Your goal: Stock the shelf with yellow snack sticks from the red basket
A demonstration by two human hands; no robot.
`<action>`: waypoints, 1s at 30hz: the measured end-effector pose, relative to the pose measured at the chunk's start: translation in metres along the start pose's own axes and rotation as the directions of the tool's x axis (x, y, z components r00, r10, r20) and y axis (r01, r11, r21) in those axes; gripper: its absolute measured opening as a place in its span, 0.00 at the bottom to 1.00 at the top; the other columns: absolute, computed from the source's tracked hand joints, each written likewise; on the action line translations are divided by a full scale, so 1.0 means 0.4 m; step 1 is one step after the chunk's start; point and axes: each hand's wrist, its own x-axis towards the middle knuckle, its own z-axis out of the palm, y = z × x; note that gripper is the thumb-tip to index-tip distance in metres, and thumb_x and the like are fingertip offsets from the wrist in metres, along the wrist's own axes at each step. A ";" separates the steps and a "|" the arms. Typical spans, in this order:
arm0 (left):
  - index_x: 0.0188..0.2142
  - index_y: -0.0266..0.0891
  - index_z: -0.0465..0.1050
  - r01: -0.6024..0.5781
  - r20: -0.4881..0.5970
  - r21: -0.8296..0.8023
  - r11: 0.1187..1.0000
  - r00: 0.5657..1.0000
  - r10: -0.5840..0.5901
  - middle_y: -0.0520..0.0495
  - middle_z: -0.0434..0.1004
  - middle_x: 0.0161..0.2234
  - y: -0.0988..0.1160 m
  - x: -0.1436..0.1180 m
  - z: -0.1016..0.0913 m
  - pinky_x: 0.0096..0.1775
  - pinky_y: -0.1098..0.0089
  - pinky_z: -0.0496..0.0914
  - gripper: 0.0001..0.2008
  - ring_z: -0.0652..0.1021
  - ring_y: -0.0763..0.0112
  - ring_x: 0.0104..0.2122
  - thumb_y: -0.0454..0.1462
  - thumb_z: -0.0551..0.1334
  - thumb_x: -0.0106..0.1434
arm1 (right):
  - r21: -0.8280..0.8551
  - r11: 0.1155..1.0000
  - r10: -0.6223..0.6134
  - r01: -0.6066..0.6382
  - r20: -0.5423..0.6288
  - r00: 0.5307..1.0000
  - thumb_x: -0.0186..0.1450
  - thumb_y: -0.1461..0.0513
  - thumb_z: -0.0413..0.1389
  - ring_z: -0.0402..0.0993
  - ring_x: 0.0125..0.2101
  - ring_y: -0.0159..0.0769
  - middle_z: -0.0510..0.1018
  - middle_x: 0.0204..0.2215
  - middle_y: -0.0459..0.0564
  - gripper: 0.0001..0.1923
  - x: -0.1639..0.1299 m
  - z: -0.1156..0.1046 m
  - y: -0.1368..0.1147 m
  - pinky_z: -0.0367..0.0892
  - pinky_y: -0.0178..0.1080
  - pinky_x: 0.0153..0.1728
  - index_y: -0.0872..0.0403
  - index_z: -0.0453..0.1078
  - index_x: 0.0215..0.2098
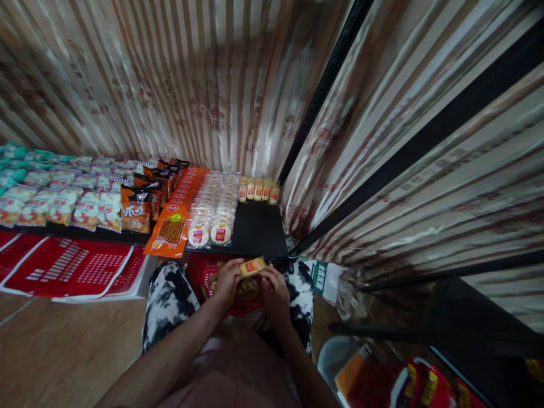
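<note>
My left hand (226, 281) and my right hand (275, 292) hold a small yellow snack packet (252, 266) between them, just in front of the black shelf (255, 232). Under my hands a red bag (208, 277) with more packets rests between my knees, which are in black and white patterned trousers. At the back of the shelf stands a short row of similar yellow packets (258, 190).
The shelf holds rows of round white cakes (215, 207), orange packs (172, 229), dark snack bags (136, 209) and several light packets (55, 198) to the left. Red baskets (72, 269) lie on the floor at left. Red bags (408, 385) sit at lower right. Striped wall panels stand behind.
</note>
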 end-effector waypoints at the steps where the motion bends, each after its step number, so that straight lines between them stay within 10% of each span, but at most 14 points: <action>1: 0.34 0.35 0.70 0.000 0.005 0.000 1.000 1.000 0.000 0.48 0.76 0.29 -0.002 -0.001 0.000 0.36 0.71 0.67 0.18 0.76 0.70 0.31 0.30 0.58 0.39 | 0.012 1.000 0.015 -0.015 0.003 1.000 0.61 0.61 0.46 0.69 0.43 0.38 0.72 0.41 0.54 0.13 0.006 0.003 -0.002 0.65 0.44 0.47 0.53 0.72 0.35; 19: 0.31 0.36 0.67 -0.129 0.088 0.145 0.981 0.989 0.117 0.49 0.76 0.28 -0.026 0.015 0.003 0.34 0.71 0.68 0.15 0.76 0.71 0.28 0.34 0.65 0.41 | 0.357 0.856 0.322 -0.375 0.200 0.925 0.58 0.56 0.51 0.75 0.33 0.37 0.78 0.34 0.51 0.14 0.064 0.034 -0.049 0.71 0.37 0.34 0.55 0.69 0.38; 30: 0.26 0.37 0.67 -0.236 0.084 0.290 0.928 0.972 0.221 0.50 0.75 0.24 -0.031 0.088 0.037 0.31 0.72 0.68 0.12 0.75 0.72 0.26 0.33 0.66 0.40 | 0.281 0.914 0.272 -0.292 0.111 0.956 0.56 0.58 0.53 0.74 0.32 0.36 0.75 0.34 0.51 0.13 0.132 0.045 -0.037 0.72 0.36 0.32 0.54 0.69 0.38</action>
